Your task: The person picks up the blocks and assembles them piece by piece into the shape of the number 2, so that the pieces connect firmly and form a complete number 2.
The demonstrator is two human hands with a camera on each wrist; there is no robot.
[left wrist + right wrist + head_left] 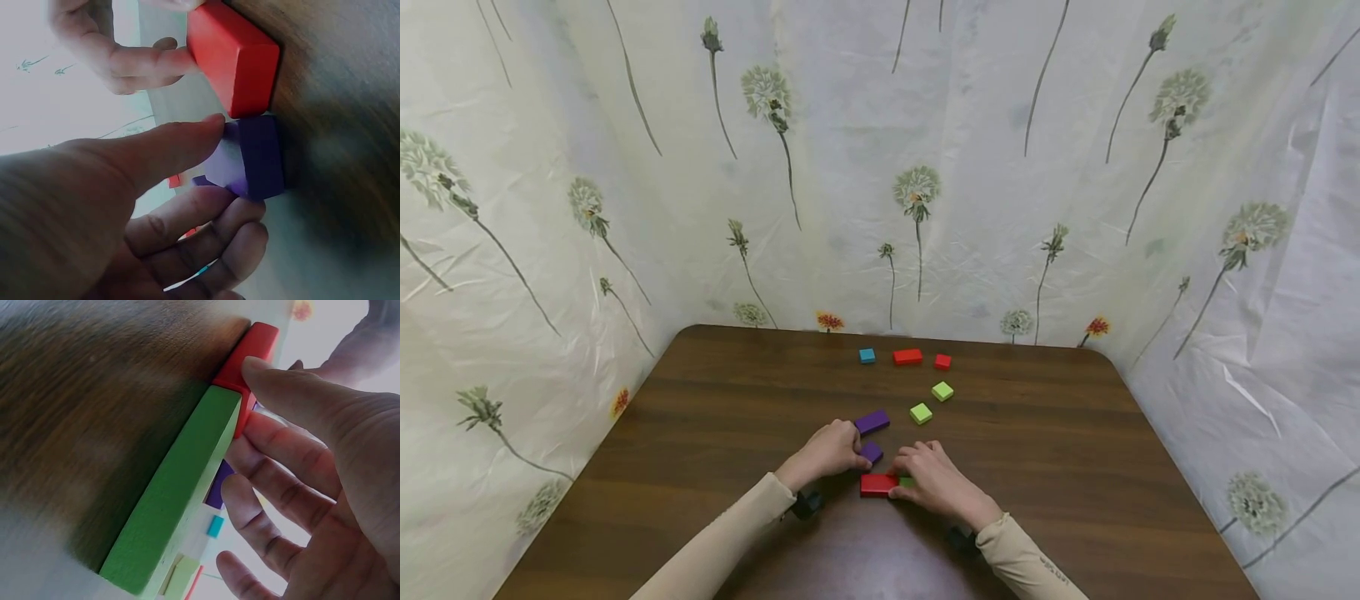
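Red rectangular block [876, 486]: pinched by right hand [931, 480], thumb and fingers parted around it. Short purple block [872, 453], at its twelve o'clock: pinched likewise by left hand [829, 450]. Green oblong block [172, 490]: three o'clock, touching. Right-sleeve lettering [1055, 570]: unreadable.

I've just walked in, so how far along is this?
Looks done: near red block and green block, end to end. In hand: the left hand pinches a small purple block; the right hand holds that red block. Probably left: loose lime blocks, blue block, long purple block and far red blocks.
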